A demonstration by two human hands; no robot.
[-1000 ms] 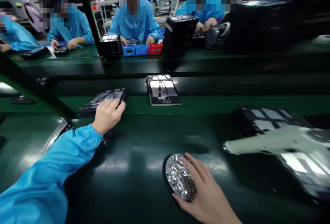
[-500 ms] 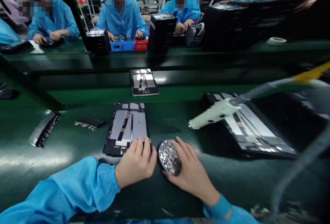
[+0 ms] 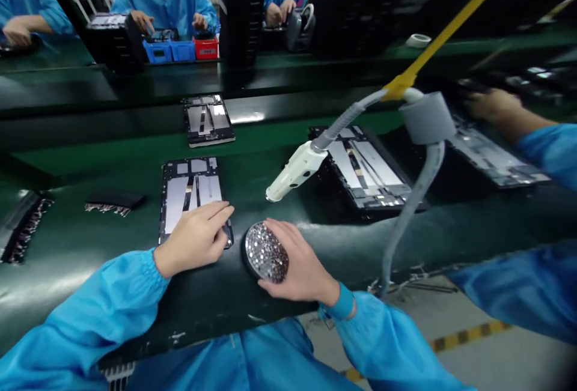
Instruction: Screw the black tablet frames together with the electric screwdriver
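My left hand [image 3: 195, 238] lies flat on the near right corner of an opened tablet frame [image 3: 189, 194] on the dark green bench, fingers stretched out. My right hand [image 3: 303, 263] curls round a small round dish of tiny silver screws [image 3: 265, 253] just right of that frame, fingers hugging its far and right rim. A white electric screwdriver [image 3: 294, 171] hangs above the bench beyond the dish, on a grey hose with a yellow strap.
A second opened tablet [image 3: 207, 119] lies on the belt further back, a larger one [image 3: 366, 169] to the right. A neighbour's hand [image 3: 490, 106] works at far right. Small dark parts [image 3: 113, 201] lie left. Across the line, people sit behind black tray stacks [image 3: 240, 15] and coloured bins [image 3: 182, 50].
My left hand pulled the tablet frame from the belt to the bench in front of me and now rests flat on it. My view has dropped and swung right; the dish stays under my right hand.
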